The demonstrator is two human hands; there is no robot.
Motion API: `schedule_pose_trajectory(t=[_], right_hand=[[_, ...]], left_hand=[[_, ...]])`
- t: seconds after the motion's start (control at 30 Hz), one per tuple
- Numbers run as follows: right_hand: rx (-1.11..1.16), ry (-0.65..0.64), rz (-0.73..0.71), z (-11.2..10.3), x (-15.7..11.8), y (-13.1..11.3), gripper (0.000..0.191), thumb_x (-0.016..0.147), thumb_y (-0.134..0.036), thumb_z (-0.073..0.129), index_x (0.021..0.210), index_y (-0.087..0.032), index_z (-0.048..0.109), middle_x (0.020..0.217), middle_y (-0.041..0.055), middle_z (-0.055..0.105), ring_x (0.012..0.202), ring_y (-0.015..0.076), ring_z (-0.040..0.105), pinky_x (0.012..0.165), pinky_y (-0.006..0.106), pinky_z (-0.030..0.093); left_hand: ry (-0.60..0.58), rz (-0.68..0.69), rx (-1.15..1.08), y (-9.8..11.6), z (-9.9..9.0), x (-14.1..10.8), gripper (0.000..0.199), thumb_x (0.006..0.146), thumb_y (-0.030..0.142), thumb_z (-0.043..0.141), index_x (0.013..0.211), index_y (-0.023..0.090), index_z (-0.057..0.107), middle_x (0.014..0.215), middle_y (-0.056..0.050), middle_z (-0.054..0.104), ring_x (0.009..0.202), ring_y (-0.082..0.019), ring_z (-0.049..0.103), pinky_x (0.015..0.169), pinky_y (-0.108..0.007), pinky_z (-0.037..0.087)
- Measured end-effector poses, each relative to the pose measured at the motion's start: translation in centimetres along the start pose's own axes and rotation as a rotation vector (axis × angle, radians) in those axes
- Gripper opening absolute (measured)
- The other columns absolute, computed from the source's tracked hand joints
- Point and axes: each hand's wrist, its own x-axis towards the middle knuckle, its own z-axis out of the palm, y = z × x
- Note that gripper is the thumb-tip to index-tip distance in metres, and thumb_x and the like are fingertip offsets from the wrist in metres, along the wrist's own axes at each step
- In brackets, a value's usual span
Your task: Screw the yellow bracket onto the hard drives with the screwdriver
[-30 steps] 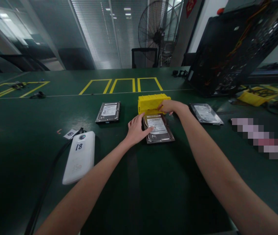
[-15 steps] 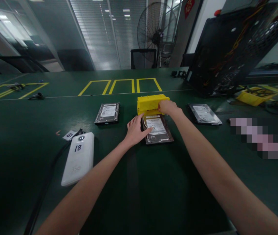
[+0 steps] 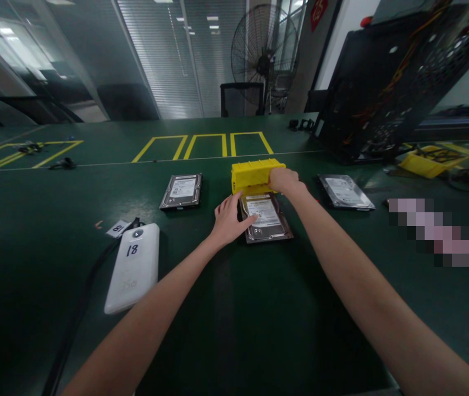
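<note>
- so the hard drive (image 3: 270,226) is laid flat on the green table (image 3: 267,313), its left side kinda overlapped by the thumb of the left hand (image 3: 229,219)
- that left grip is spread pretty wide
- the yellow box (image 3: 251,175), at the drive's far end, is touched by the right hand (image 3: 286,181), but how tightly it's gripped can't be told

The single head view looks forward and steeply down across the long dark-green table (image 3: 185,341) from above its near side.

Hard drive (image 3: 266,220) before bin (image 3: 254,175), fan (image 3: 264,63) behind table (image 3: 218,308)
</note>
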Motion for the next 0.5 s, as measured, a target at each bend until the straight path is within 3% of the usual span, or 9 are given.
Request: schedule_pose_trajectory(t=[0.5], right_hand=[[0.048,0.004,-0.046,0.07,0.20,0.27,0.037,0.079,-0.024,0.053,0.113,-0.011,0.059,0.112,0.0173,0.060,0.105,0.0304,0.057,0.084,0.040,0.048]], left_hand=[[0.006,-0.002,0.011,0.12,-0.05,-0.05,0.071,0.075,0.054,0.050,0.134,0.021,0.025,0.139,-0.010,0.037,0.130,-0.028,0.029,0.104,-0.047,0.023]])
